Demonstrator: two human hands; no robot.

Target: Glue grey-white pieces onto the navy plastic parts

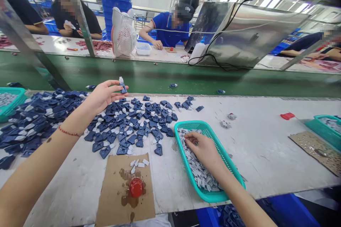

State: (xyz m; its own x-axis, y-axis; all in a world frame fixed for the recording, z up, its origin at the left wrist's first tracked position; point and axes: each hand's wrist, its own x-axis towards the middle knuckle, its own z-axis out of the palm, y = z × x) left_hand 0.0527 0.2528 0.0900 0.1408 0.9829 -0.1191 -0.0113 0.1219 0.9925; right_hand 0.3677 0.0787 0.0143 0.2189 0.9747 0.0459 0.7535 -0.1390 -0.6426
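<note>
My left hand (105, 95) is raised over the pile of dark blue parts (135, 120) and pinches one blue part with a whitish tip (123, 86), held upright. My right hand (201, 147) reaches into a teal basket (217, 143) full of small grey pieces (198, 172). Its fingers are bent together among the pieces, and whatever lies between the fingertips is hidden. Between my arms, a stained cardboard sheet (108, 198) carries a round red cap (136, 187) and several small whitish pieces (145, 162).
A larger heap of blue parts (39, 117) lies at left. More teal baskets stand at the far left (20, 104) and far right (323, 133). Past the green belt (149, 78), people work near a white bottle (197, 50) and a metal panel (247, 35). A red piece (287, 116) lies right.
</note>
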